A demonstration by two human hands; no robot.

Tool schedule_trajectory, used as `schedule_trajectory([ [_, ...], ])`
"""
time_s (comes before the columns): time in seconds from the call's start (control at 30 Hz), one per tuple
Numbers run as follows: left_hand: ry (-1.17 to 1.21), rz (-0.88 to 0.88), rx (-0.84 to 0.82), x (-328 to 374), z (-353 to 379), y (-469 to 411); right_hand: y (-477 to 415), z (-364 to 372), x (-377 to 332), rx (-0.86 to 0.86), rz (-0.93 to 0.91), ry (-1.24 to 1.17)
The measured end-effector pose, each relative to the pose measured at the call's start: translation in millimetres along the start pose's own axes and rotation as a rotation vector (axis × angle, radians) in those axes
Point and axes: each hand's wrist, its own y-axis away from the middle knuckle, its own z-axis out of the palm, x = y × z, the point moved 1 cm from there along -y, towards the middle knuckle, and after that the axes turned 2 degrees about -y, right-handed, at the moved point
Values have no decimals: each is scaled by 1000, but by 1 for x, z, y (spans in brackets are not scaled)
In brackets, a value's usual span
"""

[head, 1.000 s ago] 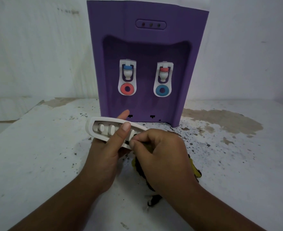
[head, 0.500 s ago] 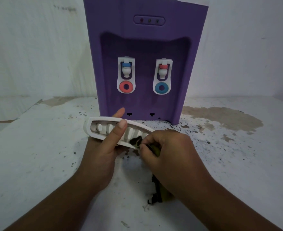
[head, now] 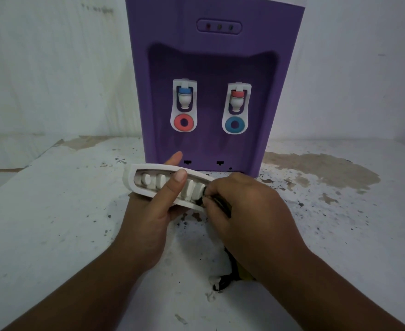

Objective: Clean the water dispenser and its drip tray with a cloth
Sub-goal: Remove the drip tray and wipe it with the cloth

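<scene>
Wiping seems partway: the left hand (head: 149,218) grips the drip tray (head: 146,183) just in front of the water dispenser (head: 211,65), while the right hand (head: 244,211) pinches a dark cloth (head: 232,271) into the tray's right end. By my judgement, the dispenser's body probably awaits wiping.

The tall purple plastic water dispenser (head: 211,58) has a smooth, matt shell; its two white plastic taps (head: 184,99) look smooth and faintly glossy; the long white plastic drip tray (head: 130,181) is matt and smooth; the dark, yellow-patched cloth (head: 232,268) looks soft and crumpled; the white painted table top (head: 53,223) is rough, its paint chipped to bare brown patches and speckled dark; the white wall (head: 41,68) is matt and blotchy.
</scene>
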Motion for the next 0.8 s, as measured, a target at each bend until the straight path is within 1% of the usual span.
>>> schedule_trajectory([
  [0.07, 9, 0, 6, 0, 0, 0, -1, 4, 0, -69, 4, 0],
  [0.17, 17, -1, 16, -1, 0, 0, -1, 7, 3, -88, -30, 6],
  [0.23, 9, -2, 16, -1, 1, 0, 0, 9, 1, -96, -57, 105],
  [0.27, 2, 1, 14, -1, 0, 0, 0, 10, 0, -85, -62, 160],
  [0.37, -9, 5, -2, -2, 0, 1, 1, 15, -3, 22, -69, 158],
  [0.5, -34, 21, -17, -2, 2, 2, -4, 19, -2, 4, -53, -2],
  [0.6, -36, 24, -19, -1, 3, 2, -4, 20, 1, 50, -85, -81],
  [0.73, -32, 26, -21, 0, 3, 1, -4, 20, 3, 100, -146, -46],
  [0.8, -44, 20, -36, 1, 4, 3, -4, 21, -2, 104, -205, -12],
])
